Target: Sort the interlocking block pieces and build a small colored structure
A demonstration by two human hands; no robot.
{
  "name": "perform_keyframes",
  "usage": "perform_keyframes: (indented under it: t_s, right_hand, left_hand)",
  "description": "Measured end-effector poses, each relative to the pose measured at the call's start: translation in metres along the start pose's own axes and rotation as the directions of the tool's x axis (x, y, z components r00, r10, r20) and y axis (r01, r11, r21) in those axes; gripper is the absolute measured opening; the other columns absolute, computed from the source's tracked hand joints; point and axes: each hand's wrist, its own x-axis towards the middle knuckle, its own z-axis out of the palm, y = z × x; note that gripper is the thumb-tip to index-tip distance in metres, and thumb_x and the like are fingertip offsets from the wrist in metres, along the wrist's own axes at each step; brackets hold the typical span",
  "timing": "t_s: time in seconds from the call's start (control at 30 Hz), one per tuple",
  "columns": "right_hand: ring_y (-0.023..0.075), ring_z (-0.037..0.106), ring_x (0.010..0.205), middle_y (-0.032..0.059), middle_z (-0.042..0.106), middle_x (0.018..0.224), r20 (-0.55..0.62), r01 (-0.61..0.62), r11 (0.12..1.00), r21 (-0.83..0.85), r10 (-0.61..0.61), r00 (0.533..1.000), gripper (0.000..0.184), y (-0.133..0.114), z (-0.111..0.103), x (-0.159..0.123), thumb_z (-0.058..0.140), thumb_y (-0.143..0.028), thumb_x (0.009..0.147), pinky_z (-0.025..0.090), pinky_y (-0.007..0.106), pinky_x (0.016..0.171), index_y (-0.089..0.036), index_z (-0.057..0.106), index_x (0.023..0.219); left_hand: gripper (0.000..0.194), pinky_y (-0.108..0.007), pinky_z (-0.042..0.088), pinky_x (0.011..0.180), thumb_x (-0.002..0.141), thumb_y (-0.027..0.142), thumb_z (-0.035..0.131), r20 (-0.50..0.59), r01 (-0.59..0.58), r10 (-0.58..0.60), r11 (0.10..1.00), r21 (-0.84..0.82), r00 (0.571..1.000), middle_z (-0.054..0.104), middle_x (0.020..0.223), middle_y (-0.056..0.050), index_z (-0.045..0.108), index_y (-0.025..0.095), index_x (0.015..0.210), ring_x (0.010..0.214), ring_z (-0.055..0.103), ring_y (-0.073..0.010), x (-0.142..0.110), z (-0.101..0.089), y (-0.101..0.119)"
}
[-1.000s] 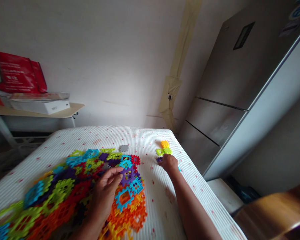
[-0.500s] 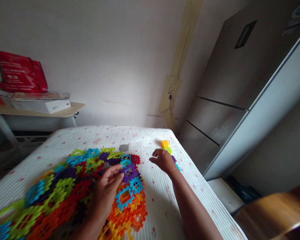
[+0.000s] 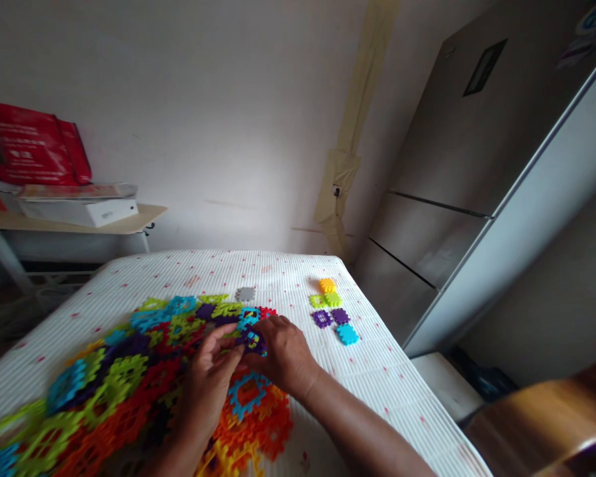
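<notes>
A dark purple plastic building tile (image 3: 251,339) with a window-like opening is pinched at its left side by my left hand (image 3: 209,368), above the right part of the pile. From the right, my right hand (image 3: 284,352) is closed over the same tile's other side, its fingertips partly hidden. Beneath both hands spreads a heap of notched tiles (image 3: 129,371) in green, blue, red, orange, yellow and purple. A blue frame-shaped tile (image 3: 248,394) lies just below my fingers. My hands hide part of the heap.
Near the table's right edge lie sorted tiles: yellow (image 3: 328,285), green (image 3: 333,299), purple (image 3: 340,317) and blue (image 3: 347,334). A grey tile (image 3: 245,293) sits behind the heap. A fridge (image 3: 427,199) stands at right; a side table (image 3: 151,215) is at left.
My right hand has moved left from beside the sorted tiles to the purple tile in my left hand. The sorted tiles, hidden in part before, now show fully.
</notes>
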Motion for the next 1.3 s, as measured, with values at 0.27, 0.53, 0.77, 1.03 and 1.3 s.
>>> perform_keyframes:
  t_s: [0.27, 0.53, 0.77, 1.03, 1.3]
  right_hand:
    - [0.0233, 0.064, 0.085, 0.0098, 0.069, 0.09, -0.06, -0.454, 0.836, -0.309, 0.459, 0.886, 0.026, 0.06, -0.03, 0.007, 0.061, -0.034, 0.078, 0.045, 0.029, 0.069, -0.017, 0.062, 0.097]
    - [0.0269, 0.066, 0.091, 0.0149, 0.068, 0.099, 0.008, -0.647, 0.663, -0.378, 0.701, 0.713, 0.04, 0.124, -0.021, 0.001, 0.057, -0.044, 0.08, 0.047, 0.031, 0.069, -0.014, 0.063, 0.105]
    - [0.0274, 0.066, 0.091, 0.0165, 0.068, 0.099, 0.001, -0.626, 0.671, -0.397, 0.683, 0.731, 0.038, 0.124, 0.001, 0.001, 0.058, -0.041, 0.08, 0.048, 0.031, 0.071, -0.013, 0.065, 0.105]
    - [0.0289, 0.064, 0.091, 0.0162, 0.068, 0.096, -0.048, -0.611, 0.675, -0.414, 0.654, 0.755, 0.039, 0.128, 0.012, -0.002, 0.059, -0.039, 0.079, 0.048, 0.034, 0.071, -0.012, 0.063, 0.107]
    - [0.0287, 0.063, 0.093, 0.0172, 0.066, 0.098, -0.06, -0.607, 0.676, -0.419, 0.646, 0.761, 0.04, 0.131, 0.02, -0.002, 0.058, -0.037, 0.079, 0.048, 0.034, 0.072, -0.011, 0.061, 0.109]
  left_hand:
    - [0.052, -0.029, 0.055, 0.072, 0.063, 0.045, 0.073, -0.016, -0.043, 0.042, 0.998, -0.052, 0.999, 0.061, 0.09, 0.0, 0.055, 0.022, 0.106, 0.078, 0.066, -0.0173, 0.0, 0.003, -0.002]
    - [0.052, -0.029, 0.055, 0.065, 0.061, 0.043, 0.074, -0.036, -0.042, 0.041, 0.998, -0.048, 0.999, 0.061, 0.087, 0.0, 0.056, 0.021, 0.104, 0.071, 0.065, -0.0164, 0.001, 0.001, -0.003]
    - [0.054, -0.026, 0.054, 0.065, 0.062, 0.045, 0.074, -0.025, -0.043, 0.042, 0.998, -0.038, 0.999, 0.06, 0.088, 0.0, 0.055, 0.021, 0.106, 0.071, 0.064, -0.0147, 0.002, 0.003, -0.003]
    - [0.051, -0.027, 0.053, 0.066, 0.063, 0.045, 0.073, -0.022, -0.037, 0.036, 0.999, -0.028, 0.999, 0.06, 0.089, 0.0, 0.055, 0.022, 0.105, 0.071, 0.064, -0.0151, -0.001, 0.001, -0.001]
    - [0.052, -0.027, 0.053, 0.065, 0.062, 0.044, 0.072, -0.027, -0.032, 0.032, 0.999, -0.016, 0.999, 0.06, 0.087, 0.0, 0.055, 0.02, 0.104, 0.071, 0.063, -0.0151, 0.0, 0.003, 0.001]
